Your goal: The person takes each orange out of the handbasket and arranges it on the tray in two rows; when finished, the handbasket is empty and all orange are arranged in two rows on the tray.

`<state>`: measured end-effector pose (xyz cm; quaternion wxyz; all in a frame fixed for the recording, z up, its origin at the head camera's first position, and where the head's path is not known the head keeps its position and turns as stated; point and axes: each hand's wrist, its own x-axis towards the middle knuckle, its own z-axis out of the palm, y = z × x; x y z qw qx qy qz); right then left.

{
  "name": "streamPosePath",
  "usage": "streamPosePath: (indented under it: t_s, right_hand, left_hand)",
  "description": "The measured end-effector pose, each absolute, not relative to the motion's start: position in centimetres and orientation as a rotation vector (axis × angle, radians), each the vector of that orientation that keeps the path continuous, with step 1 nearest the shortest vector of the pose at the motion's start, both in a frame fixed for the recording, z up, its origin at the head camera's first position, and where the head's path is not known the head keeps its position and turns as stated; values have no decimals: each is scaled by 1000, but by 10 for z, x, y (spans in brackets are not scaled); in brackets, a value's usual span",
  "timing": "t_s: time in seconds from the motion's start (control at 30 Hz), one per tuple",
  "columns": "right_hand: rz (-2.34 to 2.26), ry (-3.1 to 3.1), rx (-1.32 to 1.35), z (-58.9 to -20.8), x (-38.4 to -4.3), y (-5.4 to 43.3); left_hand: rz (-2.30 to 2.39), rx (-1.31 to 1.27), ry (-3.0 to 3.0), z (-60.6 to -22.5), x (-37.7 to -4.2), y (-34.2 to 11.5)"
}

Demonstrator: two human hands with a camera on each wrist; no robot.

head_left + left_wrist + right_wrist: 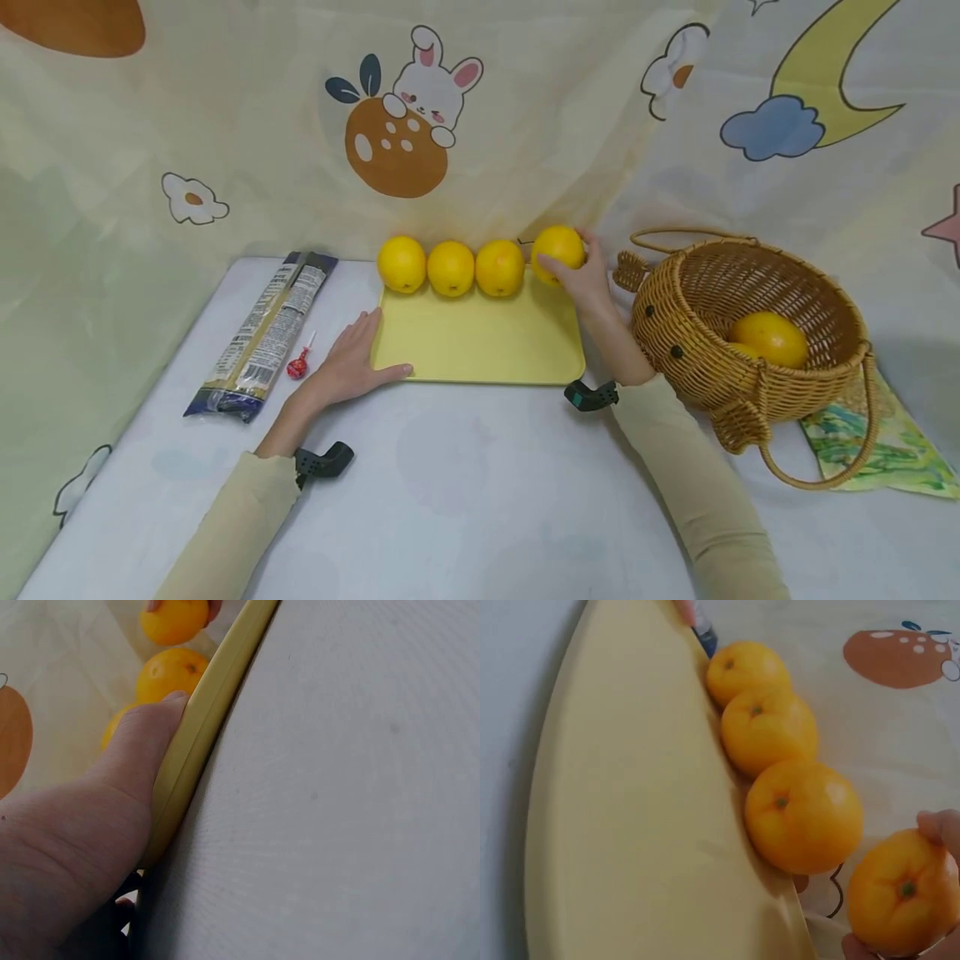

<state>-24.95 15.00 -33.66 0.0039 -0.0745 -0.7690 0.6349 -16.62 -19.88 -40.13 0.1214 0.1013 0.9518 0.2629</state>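
Observation:
Three oranges, the left one (401, 264), the middle one (451, 269) and the right one (500, 268), sit in a row along the back edge of a yellow tray (480, 342). At the row's right end my right hand (585, 275) grips a fourth orange (557, 252) between thumb and fingers, just above the tray's back right corner. In the right wrist view this orange (904, 892) is apart from the row. My left hand (348, 362) rests at the tray's left front corner, fingers extended along its side and thumb (142, 739) over the front rim.
To the right stands a wicker basket (705, 333) with more oranges (772, 337) inside, partly on a green patterned packet (885, 442). Left of the tray lie a long printed packet (262, 333) and a red lollipop (297, 365). A printed cloth (525, 100) hangs behind.

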Motion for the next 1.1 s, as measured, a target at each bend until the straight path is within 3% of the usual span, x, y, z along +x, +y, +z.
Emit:
streamPosePath:
  t_s: [0.73, 1.1]
  right_hand:
    - [1749, -2516, -207, -369, -258, 143]
    - [1586, -2401, 170, -317, -228, 127]
  left_hand:
    - [762, 295, 2776, -400, -166, -198]
    - [753, 305, 2784, -399, -165, -198]
